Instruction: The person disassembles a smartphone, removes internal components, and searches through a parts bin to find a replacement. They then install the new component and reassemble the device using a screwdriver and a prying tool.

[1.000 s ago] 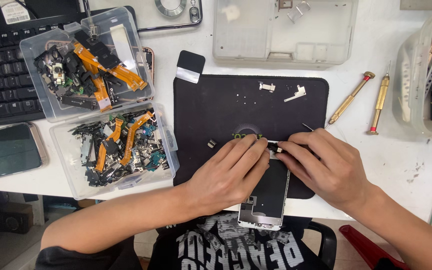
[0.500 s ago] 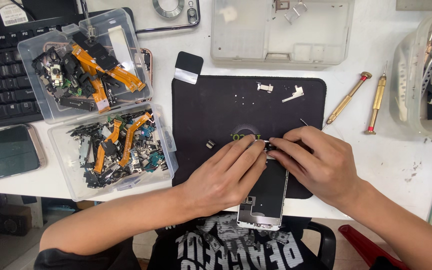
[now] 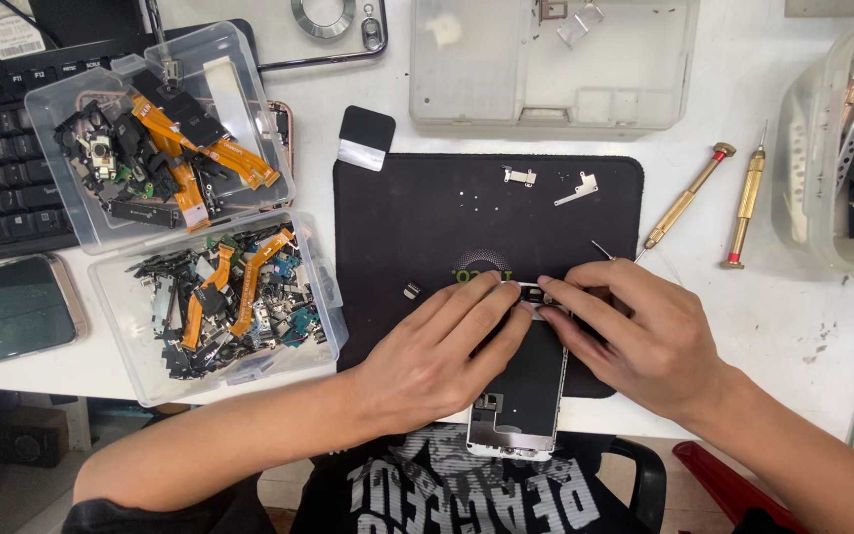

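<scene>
My fingertips (image 3: 531, 297) meet at the top edge of the opened phone panel (image 3: 521, 391): the fingers of my left hand (image 3: 442, 351) lie flat and pressed together over its upper left corner, and my right hand (image 3: 644, 336) curls its thumb and forefinger in a pinch on a tiny piece at that same edge, too small and too covered for me to tell what it is. I judge that I am in the fine part of the work, seating or loosening a small component at the panel's head end, and the next move calls for a steady pinch, a light press from the left to keep the panel from sliding, and care not to flick the piece away. The panel lies face down, its dark inner side up with a pale metal frame at the bottom, its upper part on the black work mat (image 3: 427, 218) and its lower end hanging past the table edge toward my lap. On the mat beyond my hands sit two small metal brackets (image 3: 577, 187), well apart from the panel. To my right two brass-handled screwdrivers (image 3: 689, 196) lie on the white table, and to my left stand two clear boxes of spare parts (image 3: 219, 297) with orange ribbon cables.
</scene>
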